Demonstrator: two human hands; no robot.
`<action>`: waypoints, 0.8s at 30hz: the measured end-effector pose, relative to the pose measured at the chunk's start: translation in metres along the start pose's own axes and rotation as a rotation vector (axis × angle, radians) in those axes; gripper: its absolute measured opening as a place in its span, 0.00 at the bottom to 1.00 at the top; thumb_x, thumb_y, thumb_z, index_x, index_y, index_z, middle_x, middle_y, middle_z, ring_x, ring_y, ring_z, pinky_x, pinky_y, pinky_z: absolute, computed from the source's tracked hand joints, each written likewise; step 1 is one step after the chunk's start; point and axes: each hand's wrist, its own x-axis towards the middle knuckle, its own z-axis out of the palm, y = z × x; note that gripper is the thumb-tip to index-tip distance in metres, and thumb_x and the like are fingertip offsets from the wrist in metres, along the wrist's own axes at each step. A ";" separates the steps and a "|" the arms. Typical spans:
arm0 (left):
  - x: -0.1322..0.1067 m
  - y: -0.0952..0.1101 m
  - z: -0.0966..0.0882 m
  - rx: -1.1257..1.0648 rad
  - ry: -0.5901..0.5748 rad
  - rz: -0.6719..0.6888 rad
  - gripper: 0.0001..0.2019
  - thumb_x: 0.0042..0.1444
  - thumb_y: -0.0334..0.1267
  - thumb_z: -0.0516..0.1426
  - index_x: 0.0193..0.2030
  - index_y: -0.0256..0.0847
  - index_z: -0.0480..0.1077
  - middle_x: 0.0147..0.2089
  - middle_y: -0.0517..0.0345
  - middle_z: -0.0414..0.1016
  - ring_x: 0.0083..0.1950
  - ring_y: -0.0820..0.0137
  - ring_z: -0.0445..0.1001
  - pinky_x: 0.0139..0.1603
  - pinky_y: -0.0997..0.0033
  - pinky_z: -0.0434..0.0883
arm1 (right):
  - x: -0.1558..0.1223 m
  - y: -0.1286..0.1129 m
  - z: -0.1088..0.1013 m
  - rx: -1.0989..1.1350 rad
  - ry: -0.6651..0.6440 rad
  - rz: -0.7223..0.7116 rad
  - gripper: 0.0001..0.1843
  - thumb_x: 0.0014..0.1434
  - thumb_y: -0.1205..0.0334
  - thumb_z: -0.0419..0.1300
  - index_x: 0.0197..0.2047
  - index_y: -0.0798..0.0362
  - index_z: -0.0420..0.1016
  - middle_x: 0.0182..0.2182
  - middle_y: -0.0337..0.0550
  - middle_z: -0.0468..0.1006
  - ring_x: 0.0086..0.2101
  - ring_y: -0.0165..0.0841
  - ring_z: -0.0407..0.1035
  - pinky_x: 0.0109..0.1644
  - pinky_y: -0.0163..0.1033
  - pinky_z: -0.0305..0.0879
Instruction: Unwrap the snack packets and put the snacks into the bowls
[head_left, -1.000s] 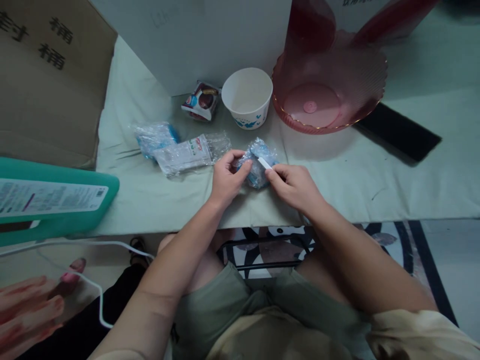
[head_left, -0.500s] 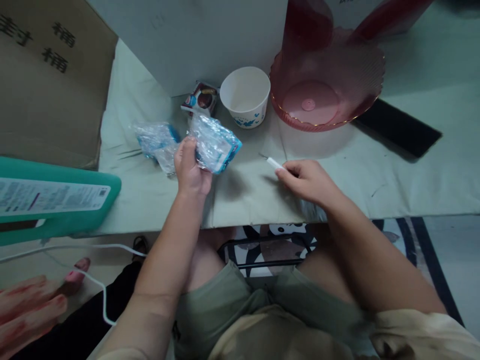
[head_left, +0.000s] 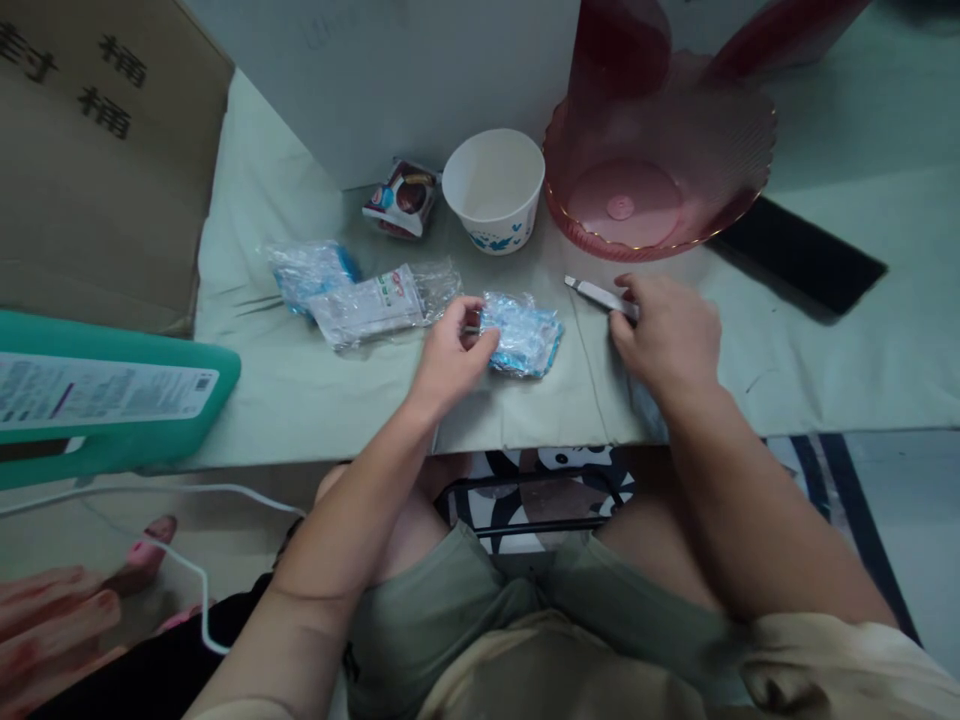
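My left hand (head_left: 459, 352) pinches the left edge of a blue-and-clear plastic-wrapped packet (head_left: 523, 336), low over the table. My right hand (head_left: 670, 328) grips a small white utility knife (head_left: 602, 298), its tip pointing left, above and to the right of the packet. To the left of my left hand lies a clear-wrapped white packet (head_left: 375, 306) with a printed label. It overlaps another blue plastic-wrapped packet (head_left: 307, 275). A crumpled clear wrapper, partly hidden, lies beneath my right wrist.
Behind the hands stand a white paper bowl (head_left: 495, 190), a snack packet (head_left: 405, 198) and a pink scalloped bowl (head_left: 622, 225). A black flat object (head_left: 810, 262) lies right. A green jug (head_left: 120, 385) and cardboard box (head_left: 105, 190) stand left. Another person's feet show lower left.
My left hand has moved right and lower with the blue packet, uncovering the labelled white packet. My right hand has shifted right and slightly up with the knife.
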 end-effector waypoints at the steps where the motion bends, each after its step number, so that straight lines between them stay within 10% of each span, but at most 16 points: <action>1: 0.002 0.001 -0.005 0.068 0.034 0.040 0.10 0.58 0.40 0.61 0.46 0.44 0.72 0.38 0.58 0.76 0.35 0.71 0.74 0.37 0.71 0.71 | 0.000 -0.001 -0.001 -0.011 0.028 -0.005 0.19 0.58 0.63 0.59 0.52 0.51 0.81 0.43 0.55 0.82 0.40 0.45 0.70 0.41 0.47 0.60; 9: 0.026 -0.021 -0.041 0.374 0.140 0.155 0.18 0.62 0.51 0.58 0.50 0.41 0.76 0.52 0.46 0.81 0.54 0.56 0.79 0.59 0.54 0.73 | -0.008 -0.031 0.002 0.148 -0.004 -0.178 0.15 0.64 0.63 0.56 0.50 0.52 0.79 0.47 0.54 0.81 0.47 0.47 0.72 0.48 0.49 0.63; 19: 0.050 -0.035 -0.077 0.310 0.468 0.200 0.07 0.61 0.45 0.60 0.37 0.44 0.74 0.36 0.56 0.76 0.42 0.63 0.75 0.50 0.64 0.71 | -0.011 -0.038 0.002 0.301 -0.010 -0.209 0.13 0.63 0.65 0.55 0.49 0.50 0.77 0.47 0.53 0.80 0.48 0.47 0.74 0.51 0.50 0.68; 24: 0.015 -0.001 -0.041 0.381 0.160 0.410 0.04 0.60 0.39 0.59 0.38 0.44 0.73 0.39 0.55 0.76 0.42 0.64 0.74 0.47 0.63 0.71 | -0.012 -0.042 0.004 0.370 -0.007 -0.251 0.14 0.63 0.65 0.55 0.49 0.50 0.77 0.46 0.51 0.79 0.49 0.46 0.75 0.54 0.51 0.70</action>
